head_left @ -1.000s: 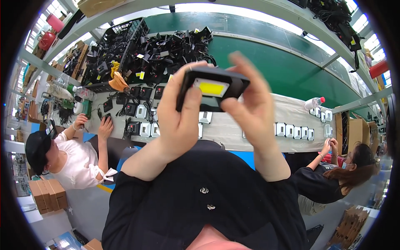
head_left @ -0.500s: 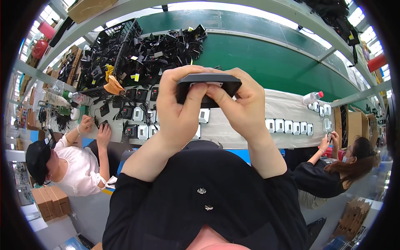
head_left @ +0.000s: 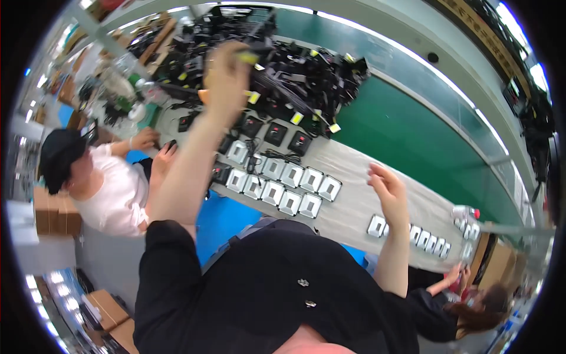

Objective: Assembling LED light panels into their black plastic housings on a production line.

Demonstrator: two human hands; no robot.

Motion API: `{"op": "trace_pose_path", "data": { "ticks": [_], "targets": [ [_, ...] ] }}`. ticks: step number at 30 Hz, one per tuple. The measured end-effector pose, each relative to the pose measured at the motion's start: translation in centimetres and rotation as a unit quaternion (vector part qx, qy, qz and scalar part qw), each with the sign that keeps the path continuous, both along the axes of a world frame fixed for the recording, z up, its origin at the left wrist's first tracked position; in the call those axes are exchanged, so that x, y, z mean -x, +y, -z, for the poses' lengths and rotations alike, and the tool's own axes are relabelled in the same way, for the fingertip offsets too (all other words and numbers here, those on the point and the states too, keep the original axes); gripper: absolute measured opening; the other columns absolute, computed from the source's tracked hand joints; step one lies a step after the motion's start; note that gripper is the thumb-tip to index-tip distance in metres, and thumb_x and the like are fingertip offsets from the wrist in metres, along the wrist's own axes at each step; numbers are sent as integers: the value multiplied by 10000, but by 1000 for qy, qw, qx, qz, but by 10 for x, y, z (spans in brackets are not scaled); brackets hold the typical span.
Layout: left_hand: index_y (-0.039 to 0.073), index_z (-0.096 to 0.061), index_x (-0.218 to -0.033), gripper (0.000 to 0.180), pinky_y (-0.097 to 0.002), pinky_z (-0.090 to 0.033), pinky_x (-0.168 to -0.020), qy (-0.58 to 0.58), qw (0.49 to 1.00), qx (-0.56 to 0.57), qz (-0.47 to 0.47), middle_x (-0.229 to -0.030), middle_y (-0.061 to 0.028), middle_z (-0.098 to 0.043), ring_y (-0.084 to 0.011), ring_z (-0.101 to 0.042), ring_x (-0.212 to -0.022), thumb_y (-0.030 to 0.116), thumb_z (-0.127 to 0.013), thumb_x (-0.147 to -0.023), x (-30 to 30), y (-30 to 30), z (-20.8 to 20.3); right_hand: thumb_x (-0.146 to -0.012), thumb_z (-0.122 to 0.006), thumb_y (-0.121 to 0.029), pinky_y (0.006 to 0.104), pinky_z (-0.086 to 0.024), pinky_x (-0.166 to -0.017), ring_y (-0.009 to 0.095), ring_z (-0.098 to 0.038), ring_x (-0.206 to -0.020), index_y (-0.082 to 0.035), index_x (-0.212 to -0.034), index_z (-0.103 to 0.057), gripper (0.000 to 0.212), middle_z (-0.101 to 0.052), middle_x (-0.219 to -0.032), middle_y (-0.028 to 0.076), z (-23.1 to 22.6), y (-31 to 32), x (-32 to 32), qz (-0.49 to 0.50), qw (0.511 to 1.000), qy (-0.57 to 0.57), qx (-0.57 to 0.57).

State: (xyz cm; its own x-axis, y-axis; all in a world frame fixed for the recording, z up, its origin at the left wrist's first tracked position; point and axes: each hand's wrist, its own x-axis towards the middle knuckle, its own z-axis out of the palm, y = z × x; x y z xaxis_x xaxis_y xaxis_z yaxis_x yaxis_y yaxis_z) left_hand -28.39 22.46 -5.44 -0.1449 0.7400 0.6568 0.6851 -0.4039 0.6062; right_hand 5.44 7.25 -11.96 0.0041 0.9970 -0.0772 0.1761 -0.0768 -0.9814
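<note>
My left hand point(head_left: 226, 82) is raised at the far left over a heap of black corded devices point(head_left: 295, 76). It is smeared by motion. A dark boxy device point(head_left: 257, 54) with a yellow spot, blurred as well, sits at its fingers and appears gripped. My right hand point(head_left: 389, 190) hovers above the pale table cover point(head_left: 348, 218), with its fingers loosely bent and apart and nothing in them. Between the hands, two rows of square silver-and-black units point(head_left: 292, 175) lie on the table. Several black units point(head_left: 275, 134) with red marks stand behind them.
Another row of silver units point(head_left: 424, 239) runs along the right side, near a red-capped bottle point(head_left: 466, 212). A person in a white top point(head_left: 112, 189) works at left; another in black point(head_left: 439, 310) sits at right. Behind the table lies a green surface point(head_left: 407, 118).
My hands have parted from the black device they held together. The left swung far and left to the heap; the right moved right and let go. The view has turned leftward.
</note>
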Motion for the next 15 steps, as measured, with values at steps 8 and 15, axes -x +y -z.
{"op": "trace_pose_path", "data": {
  "ticks": [8, 15],
  "targets": [
    [6, -344, -1288, 720, -457, -313, -1006, 248, 937, 63, -238, -1303, -302, -315, -436, -266, -1246, 379, -659, -759, 232, 185, 101, -846, -599, -238, 272, -451, -785, 138, -568, -865, -6, -1240, -491, 470, -606, -1037, 88, 158, 177, 45, 13, 987, -71, 144],
    [17, -556, -1085, 267, -242, -486, -719, -25, 970, 228, 76, -1197, -125, -475, -183, -530, -1031, 28, -549, -818, 116, 106, 161, -716, -657, -319, 371, -489, -788, 282, -639, -843, -50, -929, -676, 344, -667, -870, 141, 244, 328, 89, 148, 941, -296, 71]
  ]
}}
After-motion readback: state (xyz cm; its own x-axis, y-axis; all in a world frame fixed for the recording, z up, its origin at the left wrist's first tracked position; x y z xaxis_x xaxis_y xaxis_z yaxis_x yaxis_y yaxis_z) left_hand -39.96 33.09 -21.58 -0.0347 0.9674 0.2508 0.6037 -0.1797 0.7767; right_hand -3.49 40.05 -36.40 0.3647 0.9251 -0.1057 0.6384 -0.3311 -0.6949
